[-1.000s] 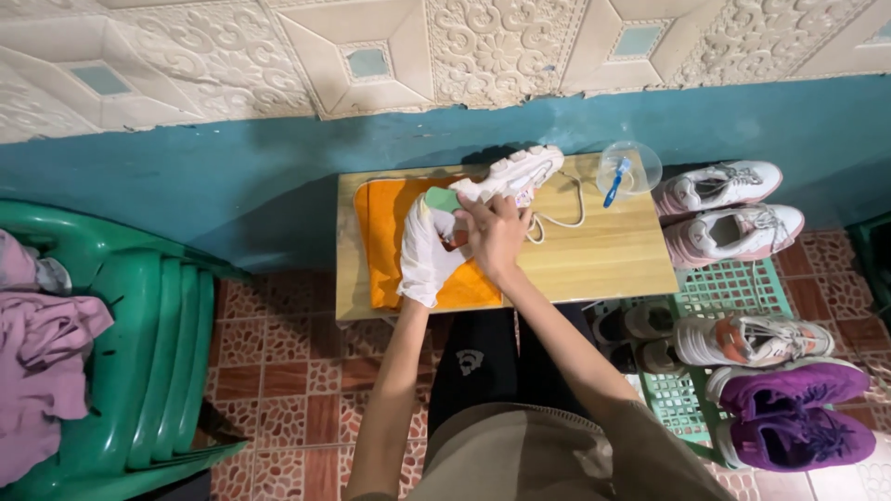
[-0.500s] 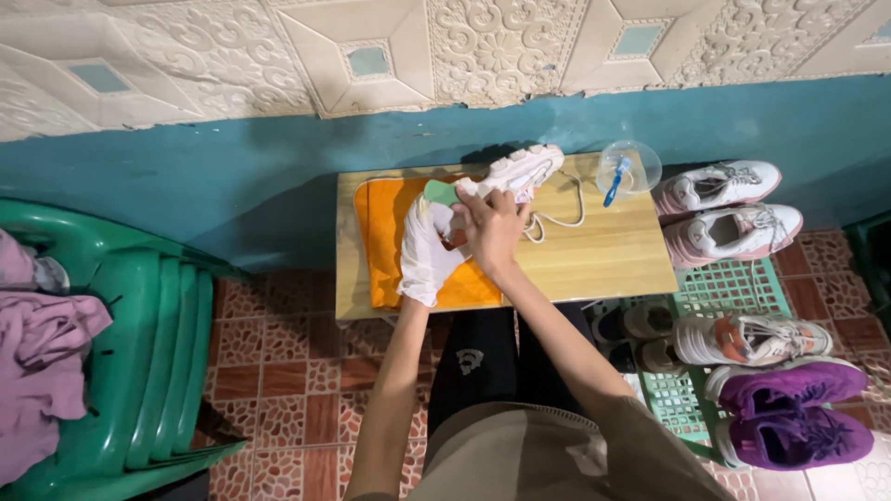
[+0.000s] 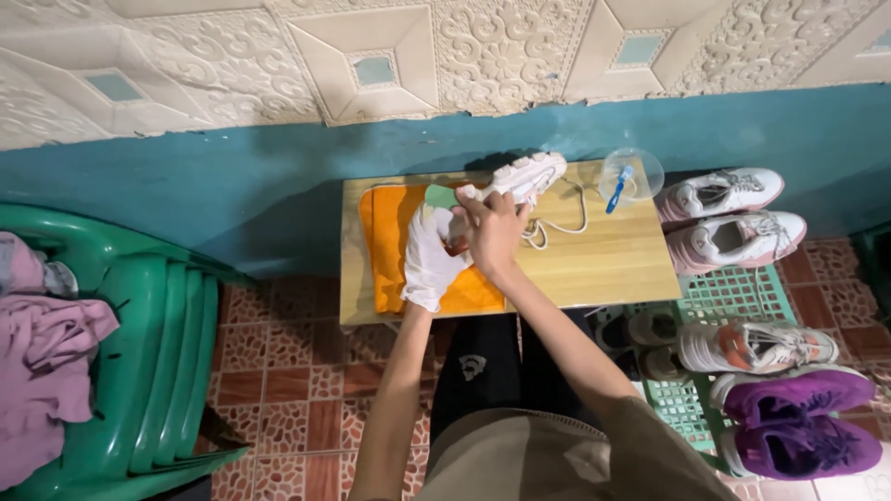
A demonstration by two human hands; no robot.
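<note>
Holding a white sneaker [image 3: 520,176] over the orange cloth [image 3: 394,246] on the wooden table [image 3: 603,264]: gloved left hand [image 3: 432,260] grips the heel end, bare right hand [image 3: 492,232] clenched against it. Looks mid-cleaning; several more shoes [image 3: 729,218] wait at right.

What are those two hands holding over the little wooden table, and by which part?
A white sneaker. The gloved left hand and bare right hand grip its near end together; whether that is heel or toe cannot be told.
</note>
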